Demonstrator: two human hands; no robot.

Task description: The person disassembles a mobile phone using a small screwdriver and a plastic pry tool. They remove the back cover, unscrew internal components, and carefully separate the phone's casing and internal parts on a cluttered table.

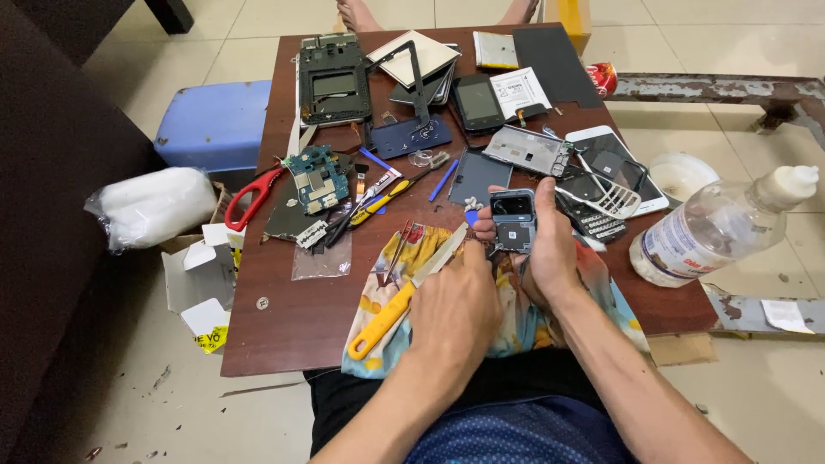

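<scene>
A small phone part (514, 220) is gripped by the right hand (550, 249). The left hand (455, 305) is closed; its content is hidden. Clear liquid is seen in 1 plastic bottle (718, 228).

Yellow knife (383, 319), red scissors (251, 198)

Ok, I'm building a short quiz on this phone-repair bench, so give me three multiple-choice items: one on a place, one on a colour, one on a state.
1. Where do the red-handled scissors lie?
A) at the table's left edge
B) on the floor
C) in the white bowl

2. What colour is the handle of the knife by the left hand?
A) green
B) yellow
C) black

3. How is the small phone part kept?
A) flat on the cloth
B) under the bottle
C) gripped in the right hand

Answers: 1 A, they rest beside the circuit board; 2 B, the handle shows yellow on the cloth; 3 C, fingers wrap its sides.
</scene>
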